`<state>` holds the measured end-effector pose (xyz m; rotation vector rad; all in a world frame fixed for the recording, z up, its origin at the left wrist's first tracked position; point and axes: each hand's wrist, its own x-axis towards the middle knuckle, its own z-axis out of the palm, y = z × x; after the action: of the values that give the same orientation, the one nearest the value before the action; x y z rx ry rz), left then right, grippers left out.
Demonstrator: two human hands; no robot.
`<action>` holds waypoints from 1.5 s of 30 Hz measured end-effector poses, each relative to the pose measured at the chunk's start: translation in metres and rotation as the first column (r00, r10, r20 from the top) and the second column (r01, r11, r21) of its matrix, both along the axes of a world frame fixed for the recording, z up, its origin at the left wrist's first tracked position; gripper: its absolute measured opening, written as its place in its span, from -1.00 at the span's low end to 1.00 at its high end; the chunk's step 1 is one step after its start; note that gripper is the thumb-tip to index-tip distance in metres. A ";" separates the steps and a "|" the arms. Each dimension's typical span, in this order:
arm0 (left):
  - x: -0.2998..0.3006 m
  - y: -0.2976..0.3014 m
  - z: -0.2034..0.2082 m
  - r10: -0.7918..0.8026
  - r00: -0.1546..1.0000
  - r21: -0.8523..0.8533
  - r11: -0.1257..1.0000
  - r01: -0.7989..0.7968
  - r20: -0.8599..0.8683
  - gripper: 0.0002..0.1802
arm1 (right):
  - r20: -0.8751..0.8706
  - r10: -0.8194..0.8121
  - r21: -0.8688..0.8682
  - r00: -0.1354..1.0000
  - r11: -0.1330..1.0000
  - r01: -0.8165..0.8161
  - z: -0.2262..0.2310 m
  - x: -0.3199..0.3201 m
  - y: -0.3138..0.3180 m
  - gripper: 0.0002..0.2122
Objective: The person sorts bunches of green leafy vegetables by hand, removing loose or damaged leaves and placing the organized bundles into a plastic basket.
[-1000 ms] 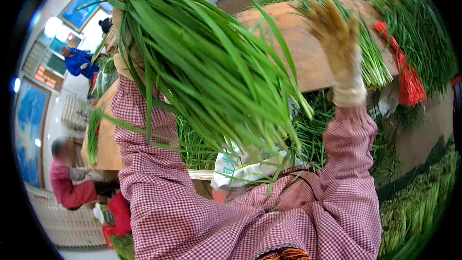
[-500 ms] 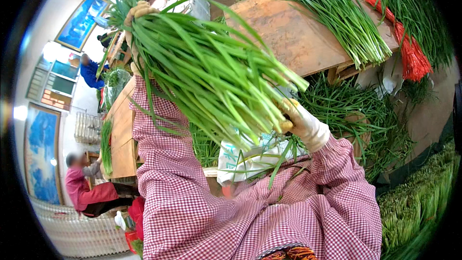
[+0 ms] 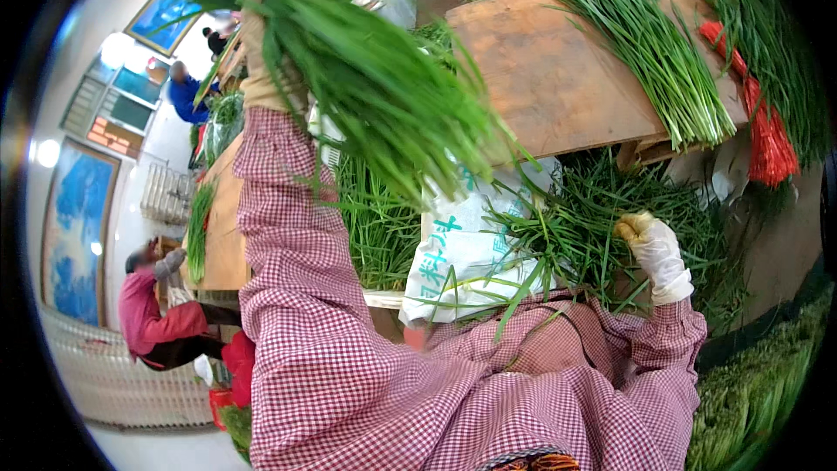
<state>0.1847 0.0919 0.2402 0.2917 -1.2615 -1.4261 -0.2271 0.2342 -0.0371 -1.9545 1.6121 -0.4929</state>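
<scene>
My left hand [image 3: 277,39], in a beige work glove, is raised and wrapped round a bunch of green garlic chives [image 3: 370,78]. The leafy ends stick out past my fist. The pale stem ends sweep down to the right, blurred by motion. My right hand [image 3: 652,249], gloved with a white cuff, is apart from the bunch, over a heap of loose chive leaves [image 3: 602,209]. Its fingers are curled closed, and what they hold, if anything, cannot be made out. A white printed sack [image 3: 475,240] lies across my lap with stray leaves on it.
A wooden table [image 3: 532,70] ahead carries a laid-out chive bundle [image 3: 654,61]. Red ties [image 3: 767,139] hang beside more chives at the far right. Stacked chives [image 3: 758,401] stand at lower right. Two people [image 3: 161,305] [image 3: 186,92] sit at left by another wooden table [image 3: 225,235].
My right hand has left the stem ends and moved right and down, closing over the loose leaves. My left hand still grips the chives, which now swing and blur.
</scene>
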 end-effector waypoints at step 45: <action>-0.069 -0.002 -0.055 0.042 0.976 0.164 0.983 -0.078 0.215 -0.82 | 0.852 -0.029 0.363 0.523 0.753 -0.549 0.052 0.087 -0.065 -0.64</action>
<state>0.1157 0.0896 0.1855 0.6078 -1.2889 -1.4836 -0.1404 0.1688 0.0148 -1.1263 0.6593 -0.5511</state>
